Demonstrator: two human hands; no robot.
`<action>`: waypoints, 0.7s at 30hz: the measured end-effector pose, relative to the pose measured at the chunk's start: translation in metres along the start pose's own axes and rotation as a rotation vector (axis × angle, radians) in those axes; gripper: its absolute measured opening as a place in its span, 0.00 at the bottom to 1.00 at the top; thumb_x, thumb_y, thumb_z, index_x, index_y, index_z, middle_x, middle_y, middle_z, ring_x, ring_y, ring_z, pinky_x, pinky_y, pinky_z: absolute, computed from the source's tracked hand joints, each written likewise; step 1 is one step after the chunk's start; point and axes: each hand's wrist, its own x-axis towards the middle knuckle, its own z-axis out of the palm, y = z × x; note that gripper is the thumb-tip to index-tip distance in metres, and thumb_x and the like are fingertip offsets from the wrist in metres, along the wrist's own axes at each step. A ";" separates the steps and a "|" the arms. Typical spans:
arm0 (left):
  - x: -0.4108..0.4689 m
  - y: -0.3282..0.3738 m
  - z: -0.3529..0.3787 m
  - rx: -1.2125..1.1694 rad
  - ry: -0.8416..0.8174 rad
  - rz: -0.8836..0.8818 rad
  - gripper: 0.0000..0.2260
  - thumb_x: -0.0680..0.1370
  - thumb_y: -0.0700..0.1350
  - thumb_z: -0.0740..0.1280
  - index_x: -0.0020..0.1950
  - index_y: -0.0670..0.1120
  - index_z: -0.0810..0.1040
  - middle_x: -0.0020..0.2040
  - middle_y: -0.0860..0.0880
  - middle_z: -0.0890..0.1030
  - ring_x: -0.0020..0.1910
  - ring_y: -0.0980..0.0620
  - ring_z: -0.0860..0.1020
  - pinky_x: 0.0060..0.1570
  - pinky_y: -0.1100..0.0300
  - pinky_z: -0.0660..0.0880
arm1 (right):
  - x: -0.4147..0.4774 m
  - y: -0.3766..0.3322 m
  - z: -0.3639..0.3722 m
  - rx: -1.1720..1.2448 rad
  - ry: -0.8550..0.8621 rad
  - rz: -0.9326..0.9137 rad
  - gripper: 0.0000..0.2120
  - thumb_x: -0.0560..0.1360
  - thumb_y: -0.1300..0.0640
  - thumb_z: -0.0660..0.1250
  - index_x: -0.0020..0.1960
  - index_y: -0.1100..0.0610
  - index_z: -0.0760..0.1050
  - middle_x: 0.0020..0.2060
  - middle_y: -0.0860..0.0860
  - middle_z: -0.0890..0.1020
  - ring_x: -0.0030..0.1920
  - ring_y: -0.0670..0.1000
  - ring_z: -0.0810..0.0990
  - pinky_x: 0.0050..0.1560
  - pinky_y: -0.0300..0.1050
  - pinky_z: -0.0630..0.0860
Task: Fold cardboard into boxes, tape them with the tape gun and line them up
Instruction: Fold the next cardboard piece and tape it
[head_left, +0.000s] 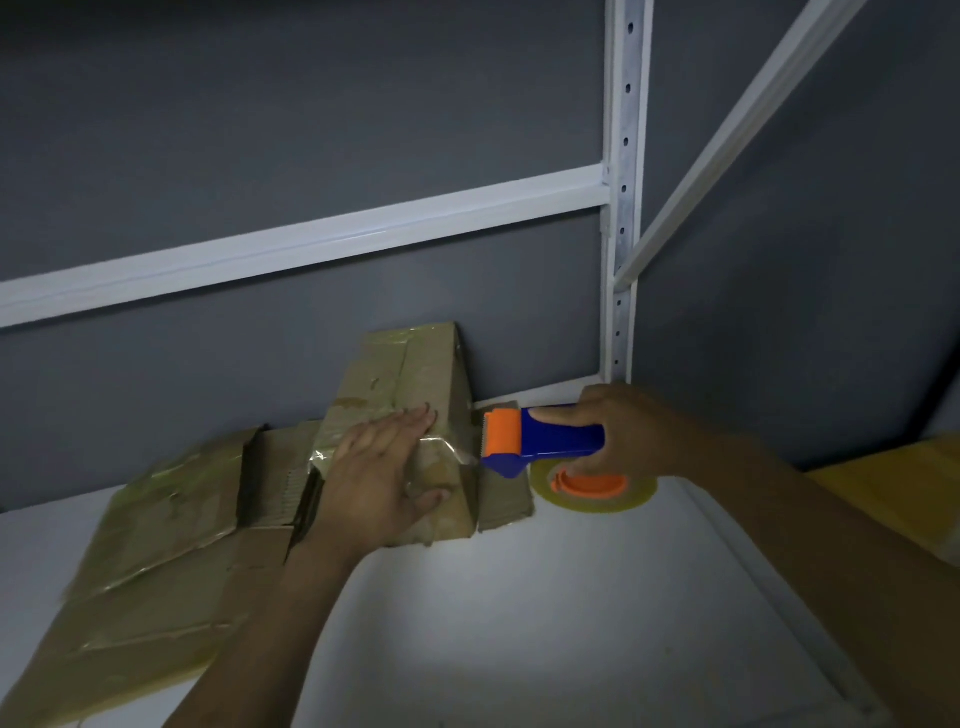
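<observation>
Box (415, 374) left of rack upright (623, 208), looks light, thin-walled, prob dents easily; L hand (382, 467) flat, fingers spread, pressing tape (447, 448) onto it. R hand (634, 431) wraps tape gun (550, 436) handle btw box & upright; best hold: that handle

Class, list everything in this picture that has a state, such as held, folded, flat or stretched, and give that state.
box, folded up, standing, partly taped.
flat cardboard, lying unfolded beside the box.
tape gun, gripped by the right hand.
tape strip, stretched from tape gun to box.
left hand, fingers straight, pressing on the box.
</observation>
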 end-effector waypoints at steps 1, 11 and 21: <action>0.000 0.001 0.000 -0.002 -0.004 -0.005 0.39 0.66 0.68 0.63 0.74 0.52 0.67 0.72 0.53 0.71 0.68 0.52 0.70 0.67 0.59 0.55 | -0.001 0.002 0.001 -0.008 0.004 0.002 0.38 0.73 0.41 0.68 0.76 0.42 0.52 0.65 0.48 0.71 0.63 0.50 0.71 0.52 0.35 0.75; 0.001 0.005 0.000 -0.008 0.022 0.004 0.40 0.64 0.67 0.64 0.73 0.49 0.69 0.71 0.51 0.72 0.68 0.47 0.72 0.65 0.49 0.65 | 0.014 -0.049 0.023 -0.097 0.131 -0.021 0.31 0.73 0.44 0.67 0.74 0.43 0.61 0.56 0.49 0.78 0.54 0.50 0.77 0.45 0.39 0.66; -0.002 0.012 -0.008 0.010 0.013 0.005 0.41 0.64 0.66 0.65 0.74 0.48 0.67 0.71 0.49 0.72 0.67 0.45 0.72 0.65 0.48 0.67 | -0.010 -0.014 0.051 0.343 0.079 0.312 0.14 0.68 0.47 0.73 0.52 0.45 0.78 0.43 0.46 0.81 0.44 0.50 0.80 0.46 0.44 0.76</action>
